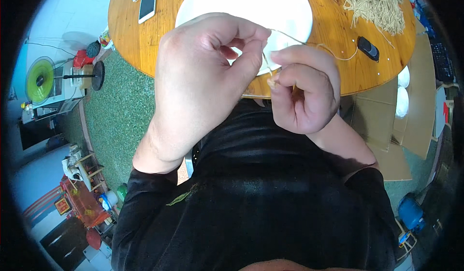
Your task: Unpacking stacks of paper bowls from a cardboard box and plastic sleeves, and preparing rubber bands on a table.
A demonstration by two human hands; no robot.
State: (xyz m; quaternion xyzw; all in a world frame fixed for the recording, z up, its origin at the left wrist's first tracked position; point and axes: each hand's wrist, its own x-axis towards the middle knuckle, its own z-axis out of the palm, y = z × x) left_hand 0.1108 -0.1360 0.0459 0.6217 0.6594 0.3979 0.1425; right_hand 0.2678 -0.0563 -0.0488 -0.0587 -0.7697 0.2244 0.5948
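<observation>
My left hand point(198, 73) is closed, thumb and forefinger pinching a thin beige cord point(288, 35) above the front of a round white plate point(241, 0). Just right of it and slightly lower, my right hand point(307, 87) is curled, with its fingertips holding a small beige bit of the same cord point(271, 81). Whether that bit is a knot or a frayed end is too small to tell. A short stretch of cord runs between the two hands. Another stretch passes behind my right fingers and curves out over the wooden table point(150, 43).
A heap of beige cords point(374, 5) lies at the table's far right, with a small black object point(368, 48) nearer me. At the far left rests a white smartphone point(148, 5). Open cardboard point(372, 121) stands right of the table, a green fan point(40, 81) at left.
</observation>
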